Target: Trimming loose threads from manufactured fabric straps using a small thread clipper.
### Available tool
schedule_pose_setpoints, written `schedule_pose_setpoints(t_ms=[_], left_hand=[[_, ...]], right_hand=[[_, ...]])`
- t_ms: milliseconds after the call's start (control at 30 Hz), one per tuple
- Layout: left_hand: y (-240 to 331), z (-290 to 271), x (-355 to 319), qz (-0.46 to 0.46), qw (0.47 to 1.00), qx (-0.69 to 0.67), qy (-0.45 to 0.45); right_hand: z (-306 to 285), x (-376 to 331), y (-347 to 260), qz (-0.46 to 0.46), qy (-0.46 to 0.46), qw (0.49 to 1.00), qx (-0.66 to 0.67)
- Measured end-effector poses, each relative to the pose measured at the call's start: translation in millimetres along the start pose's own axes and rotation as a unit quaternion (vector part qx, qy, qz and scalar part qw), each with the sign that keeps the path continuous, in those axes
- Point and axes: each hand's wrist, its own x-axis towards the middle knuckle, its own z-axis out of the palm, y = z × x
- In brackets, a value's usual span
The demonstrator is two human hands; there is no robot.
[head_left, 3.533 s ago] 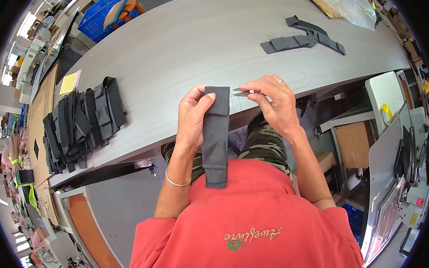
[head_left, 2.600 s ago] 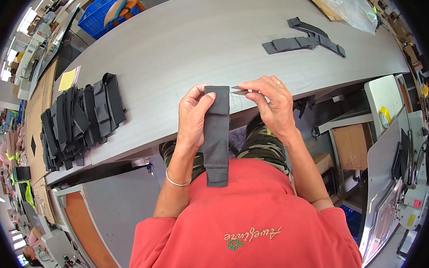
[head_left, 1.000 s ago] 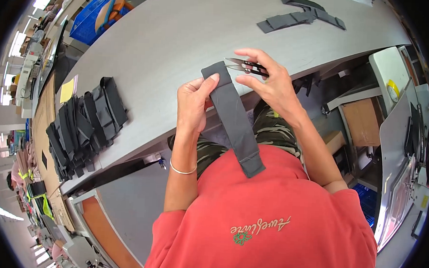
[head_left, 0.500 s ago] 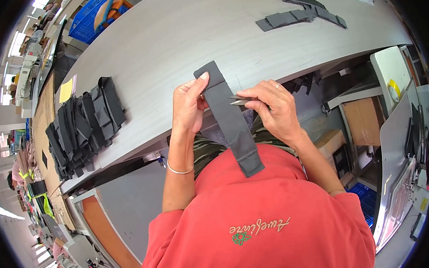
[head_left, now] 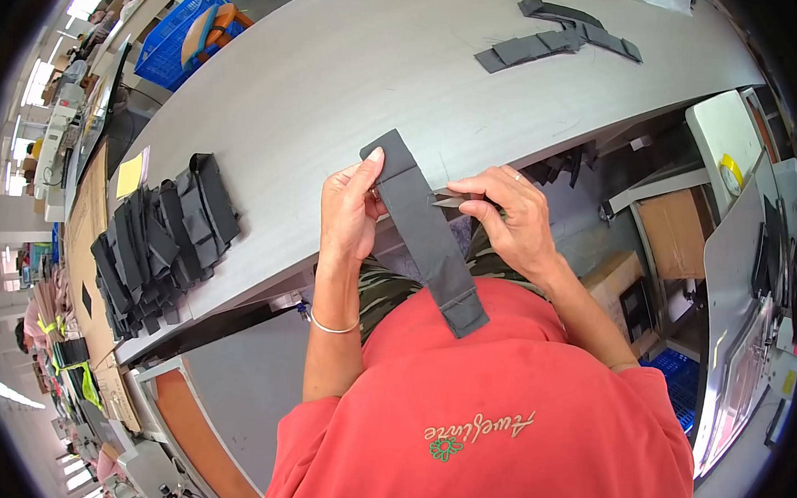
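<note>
A long dark grey fabric strip (head_left: pixel 428 241) with sewn folds near both ends slants down from above the table edge to my red shirt. My left hand (head_left: pixel 348 208) pinches its upper left edge, thumb on top and fingers behind. In my right hand (head_left: pixel 515 224) is a pair of thread snips (head_left: pixel 447 201), mostly hidden by the fingers. Their pointed blades touch or nearly touch the strip's right edge, close together. A loose thread stands near that edge.
A pile of similar dark strips (head_left: pixel 160 241) lies on the table (head_left: pixel 308 82) at left, beside a yellow paper (head_left: pixel 130 175). Several more strips (head_left: pixel 563 39) lie at the far right. A blue crate (head_left: pixel 170 43) stands beyond the far left edge; a cardboard box (head_left: pixel 672 229) is under the right side.
The snips' blades, spread apart before, have come together at the strip's right edge. Both hands and the strip sit slightly lower in the picture.
</note>
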Motion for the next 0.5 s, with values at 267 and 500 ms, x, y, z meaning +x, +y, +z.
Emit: schedule_pose_setpoints(t_ms=[267, 500], left_hand=[[-3, 2, 0, -0.010, 1.000, 0.007, -0.007], [-7, 5, -1, 0.009, 0.999, 0.039, 0.021]], right_hand=[[3, 1, 1, -0.035, 0.011, 0.999, -0.026], [1, 5, -9, 0.028, -0.004, 0.999, 0.039]])
